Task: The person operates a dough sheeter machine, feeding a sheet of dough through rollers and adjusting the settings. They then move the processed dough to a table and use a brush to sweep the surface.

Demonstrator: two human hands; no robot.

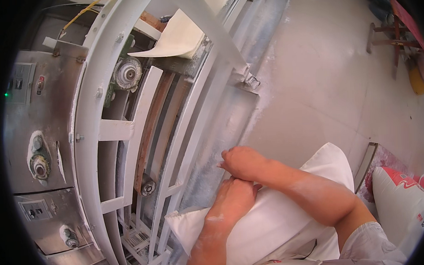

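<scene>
My right hand [243,163] is bent at the wrist, its fingers curled and mostly turned away from view. Just below it my left hand [238,197] is curled, its knuckles against the underside of my right wrist. No object shows in either hand, but the insides of both are hidden. White powder marks the left wrist. A white cloth, seemingly an apron [273,225], spreads beneath both forearms, with one corner out to the left and another raised behind the right forearm.
Left of me runs a white metal machine frame [88,138] with rollers, bearings and steel panels [52,121]. A cream sheet [179,34] hangs over its upper part. A powdery metal tray [232,114] lies along its base. A printed sack [399,202] and a wooden stand [396,35] are at right.
</scene>
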